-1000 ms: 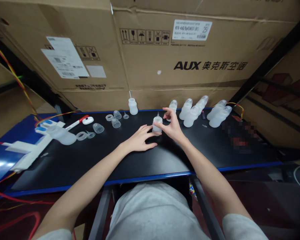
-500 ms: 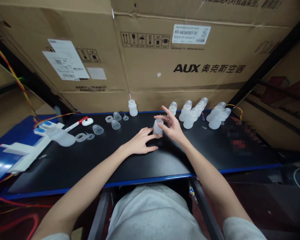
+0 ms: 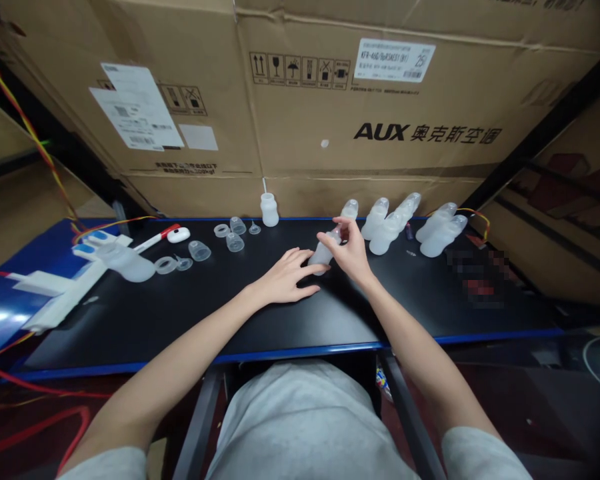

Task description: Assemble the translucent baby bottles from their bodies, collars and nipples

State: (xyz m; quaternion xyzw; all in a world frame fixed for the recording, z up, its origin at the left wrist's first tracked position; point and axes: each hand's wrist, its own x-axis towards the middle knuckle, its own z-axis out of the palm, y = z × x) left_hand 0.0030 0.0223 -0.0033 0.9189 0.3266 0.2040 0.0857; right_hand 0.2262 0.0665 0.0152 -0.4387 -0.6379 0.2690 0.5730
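A small translucent plastic bottle [image 3: 323,252] leans tilted over the middle of the black table [image 3: 180,320]. My right hand [image 3: 353,252] pinches its upper end with fingers curled round it. My left hand [image 3: 285,277] lies on the table with fingers spread, its fingertips touching the bottle's lower end.
Several capped translucent bottles [image 3: 387,223] lie in a row at the back right. An upright open bottle [image 3: 269,209] stands at the back centre, with loose caps and rings [image 3: 233,237] to its left. A larger bottle [image 3: 125,263] and white and blue parts [image 3: 55,293] lie far left. Cardboard boxes [image 3: 330,120] wall the back.
The bottle stood upright between my hands; it is now tilted to the right, with my right hand closed on its top. My left hand stayed on the table.
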